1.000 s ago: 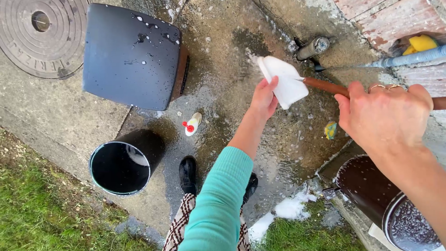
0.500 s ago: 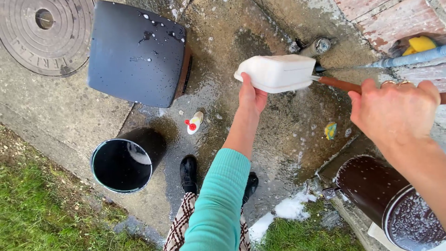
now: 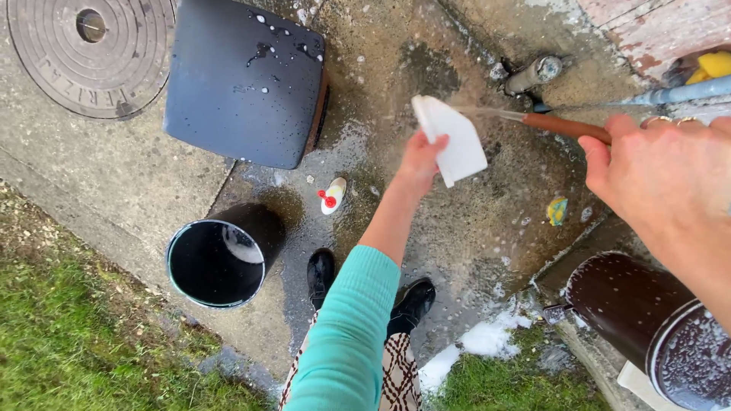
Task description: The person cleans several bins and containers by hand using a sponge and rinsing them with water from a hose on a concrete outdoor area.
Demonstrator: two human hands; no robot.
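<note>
My left hand (image 3: 420, 161), in a teal sleeve, grips a white plastic container (image 3: 451, 139) by its lower edge and holds it tilted over wet concrete. My right hand (image 3: 655, 171) closes around a brown hose nozzle (image 3: 565, 125) at the right. A thin water jet runs from the nozzle tip to the white container. My black shoes (image 3: 323, 275) stand on the wet ground below.
An overturned dark square tub (image 3: 244, 76) lies top left beside a round manhole cover (image 3: 91, 53). A black bucket (image 3: 217, 262), a small white bottle with a red cap (image 3: 332, 196), a yellow-green sponge (image 3: 557, 211), a brown soapy pot (image 3: 647, 320), foam (image 3: 487, 339) and grass surround me.
My left hand has turned the white container from lying broadside to a tilted, upright angle. The nozzle stays pointed at it.
</note>
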